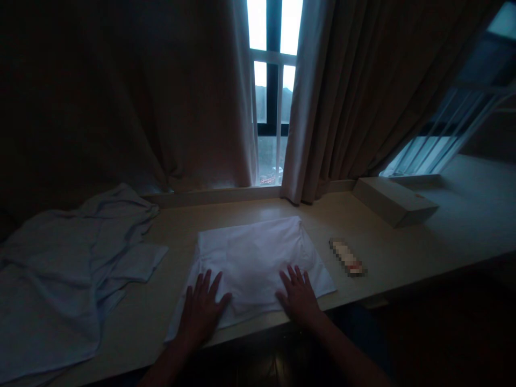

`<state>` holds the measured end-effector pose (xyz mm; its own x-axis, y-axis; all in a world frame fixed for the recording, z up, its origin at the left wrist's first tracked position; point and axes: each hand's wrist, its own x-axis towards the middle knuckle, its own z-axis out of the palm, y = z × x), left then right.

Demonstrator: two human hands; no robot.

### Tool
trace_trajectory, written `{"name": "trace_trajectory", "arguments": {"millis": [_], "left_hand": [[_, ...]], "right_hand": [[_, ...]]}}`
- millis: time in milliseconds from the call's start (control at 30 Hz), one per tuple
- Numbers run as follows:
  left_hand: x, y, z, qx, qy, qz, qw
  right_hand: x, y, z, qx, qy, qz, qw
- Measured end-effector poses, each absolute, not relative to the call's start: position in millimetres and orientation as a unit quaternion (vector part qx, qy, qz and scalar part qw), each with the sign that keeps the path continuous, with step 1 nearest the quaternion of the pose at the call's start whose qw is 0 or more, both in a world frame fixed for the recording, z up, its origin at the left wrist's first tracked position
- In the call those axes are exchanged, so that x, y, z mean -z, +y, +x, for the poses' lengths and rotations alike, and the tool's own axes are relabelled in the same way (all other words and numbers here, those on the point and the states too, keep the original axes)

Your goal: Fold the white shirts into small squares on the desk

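Note:
A white cloth garment (253, 263), folded into a rough trapezoid, lies on the pale window ledge (177, 220) in front of me. On its near left part rests my left hand (205, 303), palm down with the fingers spread. My right hand (299, 295) lies flat on the near right part, fingers also apart. Neither hand grips the fabric. The exact kind of garment cannot be made out in the dim light.
A heap of crumpled white cloth (60, 274) covers the ledge at the left. To the right are a small blurred-out item (347, 258) and a pale box (395, 199). Brown curtains (193, 107) hang behind, parted at a narrow window (274, 97). The ledge's front edge runs close below my hands.

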<state>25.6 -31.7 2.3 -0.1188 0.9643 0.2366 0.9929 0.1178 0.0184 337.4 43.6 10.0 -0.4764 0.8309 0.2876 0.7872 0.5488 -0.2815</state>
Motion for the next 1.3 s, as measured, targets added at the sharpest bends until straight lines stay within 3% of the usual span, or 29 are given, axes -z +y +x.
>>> {"name": "trace_trajectory", "arguments": {"millis": [267,700,1300], "left_hand": [[12.2,-44.5,15.7,0.084,-0.748,-0.652,0.092],[6.8,-43.5,23.2,0.082,-0.760,-0.639,0.086],[17.5,-42.9,16.1,0.063,-0.759,-0.640,0.101]], "right_hand": [[0.5,41.9,343.7,-0.064,-0.859,-0.477,0.174],[6.5,36.9,347.4,-0.005,-0.815,-0.521,0.253],[8.2,37.5,338.9,-0.013,-0.793,-0.568,0.221]]}}
